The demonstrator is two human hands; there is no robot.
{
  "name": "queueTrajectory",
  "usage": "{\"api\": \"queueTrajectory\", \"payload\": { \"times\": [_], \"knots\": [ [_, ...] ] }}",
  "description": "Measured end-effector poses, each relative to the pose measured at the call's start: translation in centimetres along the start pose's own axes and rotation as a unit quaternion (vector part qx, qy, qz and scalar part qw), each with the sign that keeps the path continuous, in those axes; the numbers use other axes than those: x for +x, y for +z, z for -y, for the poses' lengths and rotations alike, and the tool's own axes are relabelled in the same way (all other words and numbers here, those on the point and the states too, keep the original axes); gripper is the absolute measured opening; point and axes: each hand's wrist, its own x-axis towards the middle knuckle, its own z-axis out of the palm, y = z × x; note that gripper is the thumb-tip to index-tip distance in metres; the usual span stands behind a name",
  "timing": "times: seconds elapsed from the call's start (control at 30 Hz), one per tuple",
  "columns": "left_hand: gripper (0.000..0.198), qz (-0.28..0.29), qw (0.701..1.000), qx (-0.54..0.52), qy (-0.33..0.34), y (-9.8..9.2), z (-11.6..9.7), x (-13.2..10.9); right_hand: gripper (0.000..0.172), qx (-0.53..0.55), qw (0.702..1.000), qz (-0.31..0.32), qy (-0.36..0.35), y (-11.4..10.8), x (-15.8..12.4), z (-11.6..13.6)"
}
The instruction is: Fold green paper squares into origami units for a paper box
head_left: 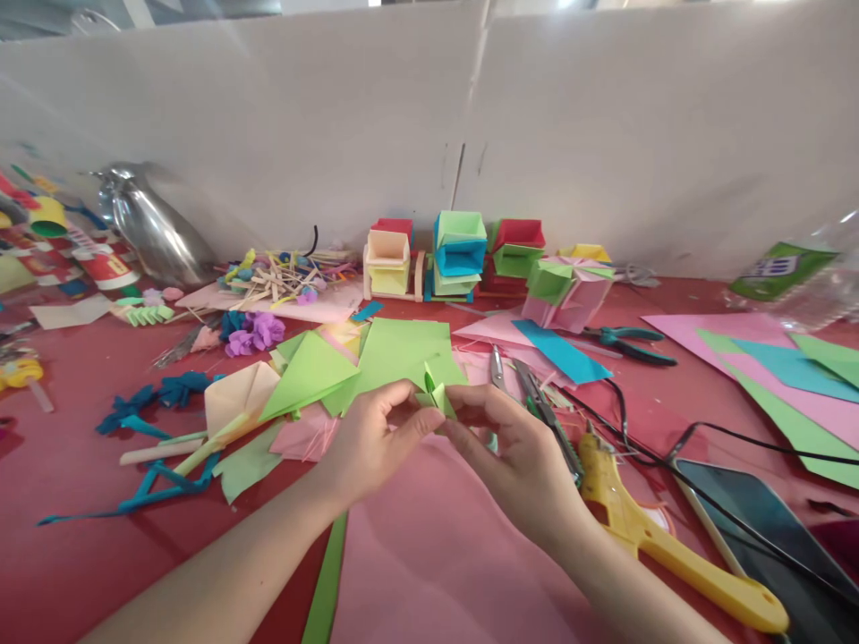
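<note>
Between my two hands is a small piece of folded green paper [436, 399], its pointed flaps standing up. My left hand [376, 438] pinches it from the left with thumb and fingers. From the other side, my right hand [506, 452] grips its right edge in a pinch. Beneath both hands lies a large pink sheet of paper [436, 555]. Just beyond them are flat green sheets [406, 353]. Close to my right hand rest a utility knife [554, 420] and a yellow hot glue gun [617, 492].
Folded paper boxes [460, 255] stand by the white wall. Left are blue paper strips [167, 483], purple paper flowers [255, 334], wooden sticks [282, 284] and a steel jug [157, 224]. At right lie pliers [627, 340], a phone [758, 528], a black cord [731, 501] and coloured sheets [778, 358].
</note>
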Motion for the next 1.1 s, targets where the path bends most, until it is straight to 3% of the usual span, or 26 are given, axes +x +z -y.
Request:
{"api": "queueTrajectory", "payload": {
  "times": [0.17, 0.27, 0.37, 0.5, 0.8, 1.1],
  "knots": [
    [0.027, -0.058, 0.995, -0.085, -0.016, 0.4, 0.2, 0.0, 0.017, 0.003, 1.000, -0.008, 0.005, 0.1, 0.1, 0.0],
    [0.025, -0.081, 0.995, -0.056, 0.001, 0.5, 0.0, -0.1, 0.017, -0.014, 1.000, -0.017, -0.003, 0.2, 0.1, 0.0],
    [0.024, -0.077, 0.997, 0.003, 0.007, 0.6, -0.3, -0.3, 0.014, -0.032, 0.999, -0.017, -0.018, 0.2, 0.1, 0.1],
    [0.015, -0.083, 0.996, -0.019, 0.001, 0.9, -0.5, -0.6, 0.013, -0.046, 0.998, -0.016, -0.032, 0.1, 0.0, 0.2],
    [0.014, -0.076, 0.997, -0.026, 0.009, 1.0, -0.4, -0.6, 0.018, -0.032, 0.998, -0.005, -0.062, 0.1, -0.1, 0.2],
    [0.012, -0.071, 0.997, -0.009, 0.042, 0.9, -0.3, -0.6, 0.018, -0.004, 1.000, 0.000, -0.024, -0.4, 0.3, 0.3]
  ]
}}
